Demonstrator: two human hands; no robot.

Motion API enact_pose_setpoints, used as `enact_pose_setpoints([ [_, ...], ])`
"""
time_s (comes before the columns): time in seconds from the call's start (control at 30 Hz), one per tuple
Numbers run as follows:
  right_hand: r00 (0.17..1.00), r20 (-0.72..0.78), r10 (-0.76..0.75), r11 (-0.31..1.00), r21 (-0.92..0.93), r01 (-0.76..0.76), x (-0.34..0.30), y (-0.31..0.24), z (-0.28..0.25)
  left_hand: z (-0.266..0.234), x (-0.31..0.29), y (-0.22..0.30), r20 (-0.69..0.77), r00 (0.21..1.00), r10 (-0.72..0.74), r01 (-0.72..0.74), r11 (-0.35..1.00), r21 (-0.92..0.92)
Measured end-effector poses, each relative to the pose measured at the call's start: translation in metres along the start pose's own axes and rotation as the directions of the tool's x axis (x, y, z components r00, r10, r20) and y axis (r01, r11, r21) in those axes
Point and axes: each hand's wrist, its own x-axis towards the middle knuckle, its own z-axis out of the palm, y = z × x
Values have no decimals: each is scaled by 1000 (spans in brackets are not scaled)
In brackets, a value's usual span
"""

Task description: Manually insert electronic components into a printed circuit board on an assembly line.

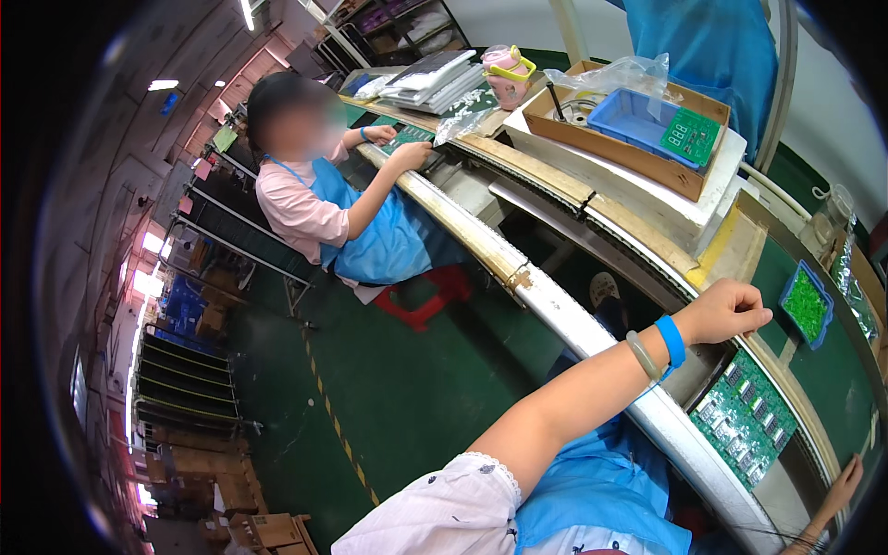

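Observation:
My left hand (731, 310), with a blue wristband (670, 342) and a pale bangle (643, 356) on its wrist, is above the rail. Its fingers are curled closed; whatever they may hold is hidden. Just below it, a green circuit board panel (745, 416) with rows of dark and silver parts lies between the rails of the line. My right hand (844, 481) is at the lower right rim, over the green bench edge. It is small and distorted there, so its grip does not show. A blue tray of small green parts (807, 305) is right of my left hand.
A cardboard box (629, 157) on white foam holds a blue bin (629, 120) and a green board (689, 136). Along the line at left, a co-worker (324, 203) handles boards beside a red stool (421, 298). A pink bottle (507, 79) and stacked trays (430, 81) stand farther back.

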Motion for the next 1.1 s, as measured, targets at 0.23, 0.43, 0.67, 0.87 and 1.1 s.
enact_pose_setpoints([
  [0.23, 990, -140, -34, 999, -1, 34, -2, -31, -2, -5, 4, -7, -12, 998, -58, 59, 998, 22],
  [0.43, 978, -202, -44, 997, 50, 55, 3, -97, -18, -7, 6, -2, -19, 999, -32, 33, 999, 8],
  [0.67, 981, -192, 18, 998, 55, -7, -4, -119, -31, -2, 5, 1, 18, 996, -82, 81, 996, 47],
  [0.87, 979, -199, 42, 996, 80, -27, -6, -126, -32, 0, 3, 1, 11, 997, -79, 79, 996, 36],
  [1.1, 979, -197, 50, 997, 71, -37, -5, -128, -33, 2, 7, 1, 16, 996, -90, 89, 994, 56],
])
